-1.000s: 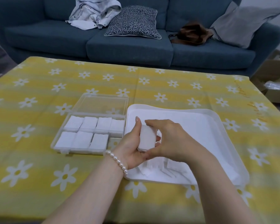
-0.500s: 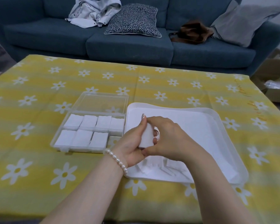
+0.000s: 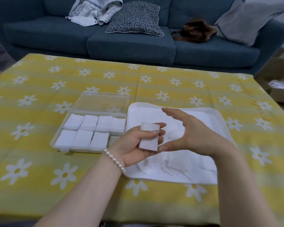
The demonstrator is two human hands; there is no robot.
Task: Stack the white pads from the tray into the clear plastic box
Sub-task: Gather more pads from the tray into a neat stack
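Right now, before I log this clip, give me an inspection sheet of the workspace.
Surface: yellow daisy tablecloth.
Job's things: clear plastic box, lid open, seven compartments hold white pads, near-right one unfilled; white tray with loose pads at its near edge.
Clutter: nothing seen.
Hands: left hand grips a pad stack; right hand open beside it.
Cables: nothing seen.
Surroundings: blue sofa, cushions, garment, brown bag.

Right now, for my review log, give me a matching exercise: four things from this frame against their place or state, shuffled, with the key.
Things:
1. small stack of white pads
2. clear plastic box
3. white plastic tray
4. brown leather bag

Places or states:
A. on the blue sofa
B. right of the box, loose pads at its near end
C. gripped in the left hand
D. seven compartments filled

Pairs: 1-C, 2-D, 3-B, 4-A
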